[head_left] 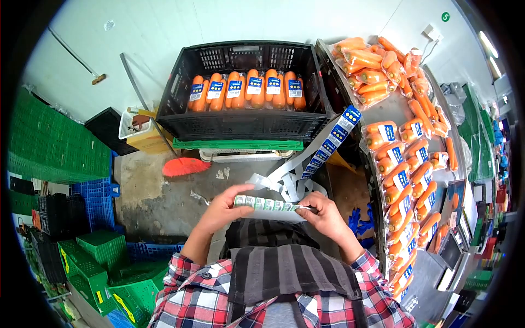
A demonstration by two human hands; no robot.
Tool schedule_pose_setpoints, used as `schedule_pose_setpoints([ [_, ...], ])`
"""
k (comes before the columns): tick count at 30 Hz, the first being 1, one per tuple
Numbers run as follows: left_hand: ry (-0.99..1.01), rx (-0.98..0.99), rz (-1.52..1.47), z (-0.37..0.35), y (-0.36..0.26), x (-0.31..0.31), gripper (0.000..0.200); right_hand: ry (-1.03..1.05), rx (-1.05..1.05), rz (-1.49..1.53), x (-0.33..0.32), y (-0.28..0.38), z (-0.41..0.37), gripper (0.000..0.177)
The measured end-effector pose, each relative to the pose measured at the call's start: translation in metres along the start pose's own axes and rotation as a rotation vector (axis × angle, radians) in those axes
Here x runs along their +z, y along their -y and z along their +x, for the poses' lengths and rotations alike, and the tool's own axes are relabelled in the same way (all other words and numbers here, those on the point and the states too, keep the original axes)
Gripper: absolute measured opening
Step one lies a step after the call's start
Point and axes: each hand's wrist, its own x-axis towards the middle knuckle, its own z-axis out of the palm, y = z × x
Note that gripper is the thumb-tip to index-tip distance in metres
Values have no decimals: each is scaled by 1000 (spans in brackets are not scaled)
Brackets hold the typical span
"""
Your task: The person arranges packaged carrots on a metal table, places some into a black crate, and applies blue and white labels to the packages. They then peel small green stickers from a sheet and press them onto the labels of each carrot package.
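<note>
Between my two hands stretches a strip of small white-and-green labels (268,204), held level in front of my apron. My left hand (223,209) is closed on its left end, thumb along the front. At the other end, my right hand (324,214) pinches the strip between thumb and fingers. Just beyond my hands lies a tangle of white backing tape (290,185). A strip of blue-and-white labels (334,139) slopes down to it from the table edge on the right.
A black crate (235,127) ahead holds several labelled packs of carrots (254,90). More carrot packs (401,177) line the table on my right, with a pile of bagged carrots (367,68) behind. A red broom head (186,167) rests on the floor; green crates (95,268) stand left.
</note>
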Motion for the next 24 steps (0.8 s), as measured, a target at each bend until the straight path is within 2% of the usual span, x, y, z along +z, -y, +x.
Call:
schedule_pose_setpoints([
  [3,5,-80,-3,3,8,1,44,-18,-122,-31,1,-3,2,7],
  [8,-67,-90,-3,4,20,3,23,-16,-128,-51,0,-5,2,7],
  [13,-172,-75,77,4,28,-1,13,-43,-138,-73,5,-6,2,7],
  [24,-280,37,105,-4,29,-9,13,-75,-222,-178,20,1,9,12],
])
